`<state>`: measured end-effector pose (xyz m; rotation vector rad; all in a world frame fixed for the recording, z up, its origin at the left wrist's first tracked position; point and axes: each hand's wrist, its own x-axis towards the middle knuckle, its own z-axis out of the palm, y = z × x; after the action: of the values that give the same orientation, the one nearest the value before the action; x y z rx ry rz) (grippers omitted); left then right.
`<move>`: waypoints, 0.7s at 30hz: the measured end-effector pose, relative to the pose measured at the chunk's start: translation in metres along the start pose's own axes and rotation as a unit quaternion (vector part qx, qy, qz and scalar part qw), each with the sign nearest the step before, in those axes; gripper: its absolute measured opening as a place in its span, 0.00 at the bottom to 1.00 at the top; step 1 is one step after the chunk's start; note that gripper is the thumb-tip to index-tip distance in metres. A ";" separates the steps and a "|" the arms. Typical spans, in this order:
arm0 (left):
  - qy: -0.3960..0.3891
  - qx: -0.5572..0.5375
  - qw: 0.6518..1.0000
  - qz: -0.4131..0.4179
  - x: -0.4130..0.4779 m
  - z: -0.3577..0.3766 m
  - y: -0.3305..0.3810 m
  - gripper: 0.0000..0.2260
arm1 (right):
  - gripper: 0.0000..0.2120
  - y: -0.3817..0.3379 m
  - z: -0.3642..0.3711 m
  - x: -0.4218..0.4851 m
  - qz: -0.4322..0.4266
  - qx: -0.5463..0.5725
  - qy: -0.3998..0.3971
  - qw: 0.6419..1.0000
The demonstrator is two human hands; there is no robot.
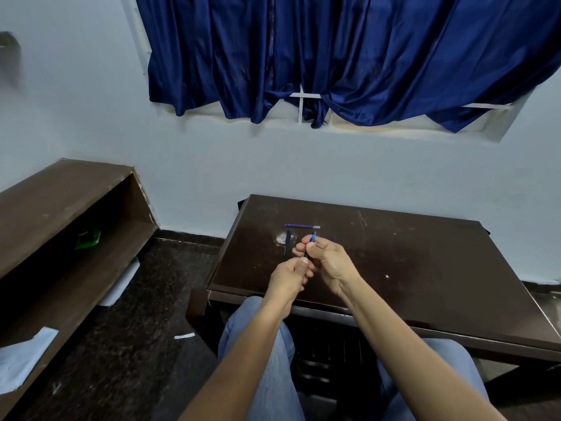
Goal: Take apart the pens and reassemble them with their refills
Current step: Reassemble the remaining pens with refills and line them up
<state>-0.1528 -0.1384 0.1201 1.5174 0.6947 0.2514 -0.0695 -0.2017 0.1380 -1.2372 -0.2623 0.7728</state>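
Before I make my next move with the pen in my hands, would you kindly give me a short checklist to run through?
1. Lower end of the slim blue plastic pen gripped by the left hand: ok.
2. Upper end pinched by the right hand: ok.
3. The thin blue refill lies free on the dark brown wooden table, beyond the hands: ok.
4. The dark pen barrel rests on the table, left of the fingers: ok.
5. Held pen's joint loosened: cannot tell.
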 end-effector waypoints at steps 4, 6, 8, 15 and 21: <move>0.076 0.195 0.976 0.060 0.005 0.004 -0.010 0.14 | 0.10 0.016 0.008 0.008 0.009 -0.003 0.122 0.993; 0.100 0.211 0.970 0.069 0.009 0.009 -0.014 0.13 | 0.09 0.022 0.013 0.013 0.024 0.028 0.183 0.982; 0.103 0.200 0.972 0.067 0.015 0.012 -0.021 0.13 | 0.08 0.029 0.014 0.019 0.041 0.059 0.223 0.972; 0.075 0.221 0.971 0.061 0.044 -0.004 -0.037 0.14 | 0.06 0.039 -0.014 0.045 0.106 -0.019 0.063 0.992; 0.093 0.159 0.983 0.005 0.077 -0.023 -0.047 0.12 | 0.10 0.059 -0.053 0.088 0.102 -0.289 0.107 0.946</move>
<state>-0.1177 -0.0795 0.0575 1.8187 0.9079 0.3031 0.0024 -0.1771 0.0470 -1.9150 -0.1879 0.7547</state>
